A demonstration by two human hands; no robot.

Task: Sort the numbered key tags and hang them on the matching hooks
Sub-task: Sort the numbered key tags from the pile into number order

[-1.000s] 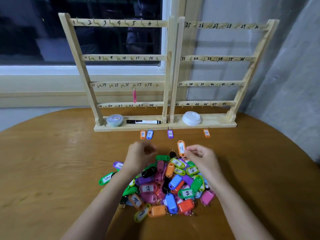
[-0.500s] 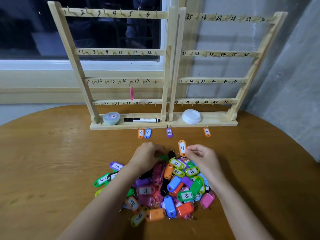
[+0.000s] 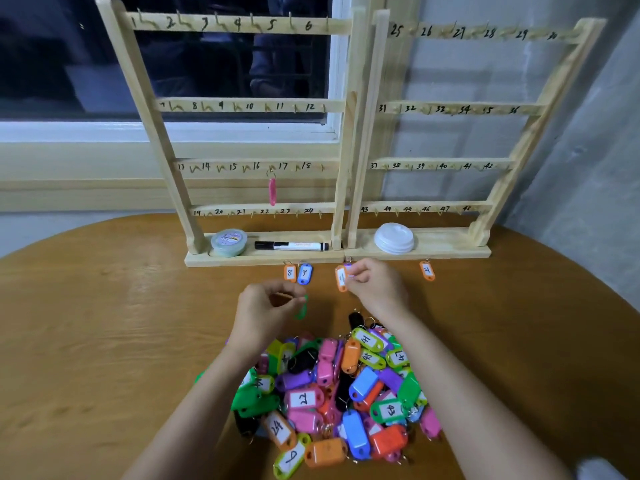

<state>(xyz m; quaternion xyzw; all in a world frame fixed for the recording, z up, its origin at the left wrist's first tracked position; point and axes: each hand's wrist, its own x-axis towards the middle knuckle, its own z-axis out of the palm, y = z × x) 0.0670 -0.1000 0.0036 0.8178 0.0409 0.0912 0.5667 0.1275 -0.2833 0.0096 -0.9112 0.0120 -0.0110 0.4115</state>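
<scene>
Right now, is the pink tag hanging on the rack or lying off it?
Hanging: the pink tag dangles by its ring between 16 and 17.

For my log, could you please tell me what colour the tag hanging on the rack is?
The tag is pink; head view shows it best.

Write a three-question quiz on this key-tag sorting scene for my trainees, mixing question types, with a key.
1. True or false: the pink tag hangs from the top rail of the rack.
2. Multiple choice: the tag marked 11, pinched by the right hand, is A) blue, B) orange, C) black.
3. Fill in: the dangling tag held by the left hand is ____.

Key: 1. False, it hangs from the third rail down. 2. B. 3. green.
</scene>
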